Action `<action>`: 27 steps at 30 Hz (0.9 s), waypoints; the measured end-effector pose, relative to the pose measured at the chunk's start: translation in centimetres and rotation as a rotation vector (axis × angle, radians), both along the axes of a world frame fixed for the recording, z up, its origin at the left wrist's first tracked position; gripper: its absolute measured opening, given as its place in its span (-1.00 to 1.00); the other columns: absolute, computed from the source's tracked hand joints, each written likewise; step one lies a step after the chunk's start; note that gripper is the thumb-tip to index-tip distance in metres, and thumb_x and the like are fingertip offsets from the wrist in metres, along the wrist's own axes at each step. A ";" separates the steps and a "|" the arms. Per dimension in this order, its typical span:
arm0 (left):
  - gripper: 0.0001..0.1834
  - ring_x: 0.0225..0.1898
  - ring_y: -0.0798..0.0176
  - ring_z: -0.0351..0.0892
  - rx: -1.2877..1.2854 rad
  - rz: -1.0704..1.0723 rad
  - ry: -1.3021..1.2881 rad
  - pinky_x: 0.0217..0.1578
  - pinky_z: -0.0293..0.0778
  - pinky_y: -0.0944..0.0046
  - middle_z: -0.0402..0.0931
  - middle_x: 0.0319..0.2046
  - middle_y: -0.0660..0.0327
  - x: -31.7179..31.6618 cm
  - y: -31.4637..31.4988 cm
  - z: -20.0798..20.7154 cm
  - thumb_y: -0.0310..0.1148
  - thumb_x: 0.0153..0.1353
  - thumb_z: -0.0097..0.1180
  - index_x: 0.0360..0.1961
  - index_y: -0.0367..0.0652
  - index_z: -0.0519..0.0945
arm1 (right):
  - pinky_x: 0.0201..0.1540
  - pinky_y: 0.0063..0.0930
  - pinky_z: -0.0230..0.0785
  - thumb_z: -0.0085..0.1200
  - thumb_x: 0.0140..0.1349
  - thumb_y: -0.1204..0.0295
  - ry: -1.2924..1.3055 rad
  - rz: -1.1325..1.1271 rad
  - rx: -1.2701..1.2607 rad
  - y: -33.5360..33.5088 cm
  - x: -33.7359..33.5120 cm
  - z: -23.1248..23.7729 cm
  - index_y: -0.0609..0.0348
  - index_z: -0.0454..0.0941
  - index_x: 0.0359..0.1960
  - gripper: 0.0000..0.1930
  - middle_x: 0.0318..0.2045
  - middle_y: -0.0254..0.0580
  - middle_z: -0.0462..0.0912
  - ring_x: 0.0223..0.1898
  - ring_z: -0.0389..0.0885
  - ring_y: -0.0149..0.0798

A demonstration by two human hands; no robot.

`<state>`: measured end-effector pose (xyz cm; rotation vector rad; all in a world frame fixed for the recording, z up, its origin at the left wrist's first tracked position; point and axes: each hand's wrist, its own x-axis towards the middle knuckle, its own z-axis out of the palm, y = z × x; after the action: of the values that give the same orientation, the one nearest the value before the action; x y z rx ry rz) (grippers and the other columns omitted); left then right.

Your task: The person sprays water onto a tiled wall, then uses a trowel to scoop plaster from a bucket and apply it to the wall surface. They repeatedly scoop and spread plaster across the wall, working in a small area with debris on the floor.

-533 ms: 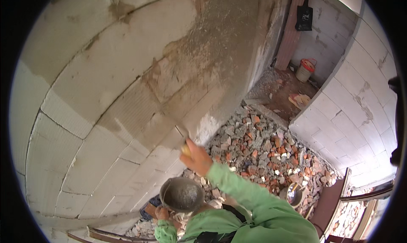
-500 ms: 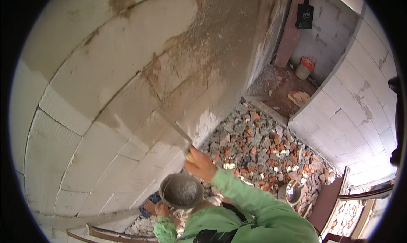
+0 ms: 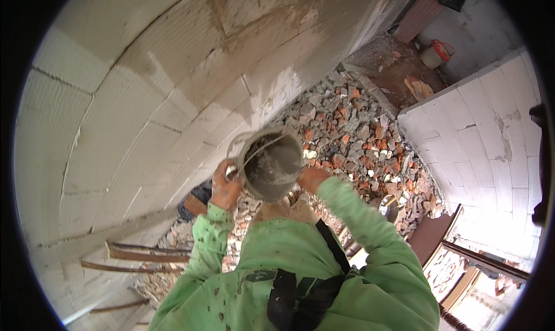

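Observation:
In front of my body is a grey bucket [image 3: 272,191], tilted so its mouth faces up toward me. Wet grey mortar [image 3: 276,163] coats its inside, and a thin wire handle crosses the opening. My left hand [image 3: 226,186] is closed on the bucket's left side, at the rim. Against its right side lies my right hand [image 3: 313,179]; the bucket hides those fingers. The flat-bladed trowel seen earlier in that hand does not show now. At the left stands a block wall [image 3: 133,134], partly coated with damp brown-grey plaster.
Broken brick and concrete rubble [image 3: 347,134] covers the floor. A second bucket [image 3: 388,206] stands in it at the right. Farther off are a red-rimmed bucket [image 3: 436,54] and a white block wall [image 3: 462,123]. Wooden strips [image 3: 147,254] lie at lower left.
The bucket has come up and closer to me, its mouth turned toward my right. My right hand has left the wall for the bucket's side, and its trowel is out of sight. My view has tilted down.

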<state>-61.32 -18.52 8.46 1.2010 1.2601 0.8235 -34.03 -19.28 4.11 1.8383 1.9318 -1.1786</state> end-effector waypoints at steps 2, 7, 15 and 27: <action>-0.54 -0.26 0.37 0.43 0.029 0.036 -0.028 -0.23 0.39 0.40 0.44 -0.24 0.23 1.6 0.0 1.6 -0.46 -0.06 0.02 -0.03 -0.27 0.41 | -0.07 -0.03 0.41 -0.09 0.22 0.11 0.028 -0.075 0.118 -0.6 5.6 1.8 0.38 0.57 -0.33 -0.53 -0.27 0.25 0.61 -0.16 0.61 0.08; -0.51 0.06 0.21 0.32 0.176 -0.136 -0.121 0.08 0.29 0.25 0.31 0.00 0.14 4.5 -0.2 5.0 -0.58 -0.09 0.03 -0.02 -0.31 0.38 | -0.49 -0.30 0.40 0.04 0.19 0.21 0.442 -0.189 -0.365 -2.3 7.4 0.4 0.29 0.52 -0.46 -0.68 -0.55 -0.09 0.57 -0.57 0.54 -0.26; -0.60 -0.42 0.30 0.49 -0.240 0.124 -0.298 -0.31 0.58 0.30 0.48 -0.32 0.13 5.3 0.6 5.6 -0.66 -0.06 -0.07 -0.09 -0.31 0.43 | -0.70 -0.50 0.21 0.09 0.19 0.37 0.777 -0.430 -0.233 -7.1 7.4 3.7 0.28 0.51 -0.41 -0.81 -0.74 -0.34 0.41 -0.75 0.34 -0.46; -0.72 -0.71 0.28 0.37 -0.486 0.556 -0.265 -0.65 0.58 0.17 0.38 -0.57 0.18 3.6 -1.4 -6.2 -0.66 -0.05 -0.08 -0.23 -0.35 0.42 | -0.67 -0.55 0.23 -0.07 0.24 0.25 1.434 -1.179 -0.398 -5.8 10.1 8.4 0.19 0.41 -0.28 -0.76 -0.61 -0.38 0.37 -0.69 0.30 -0.48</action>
<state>-57.72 -19.88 2.31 0.3376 1.4797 0.9597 -23.93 -25.09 12.53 1.9352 0.3045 -3.5343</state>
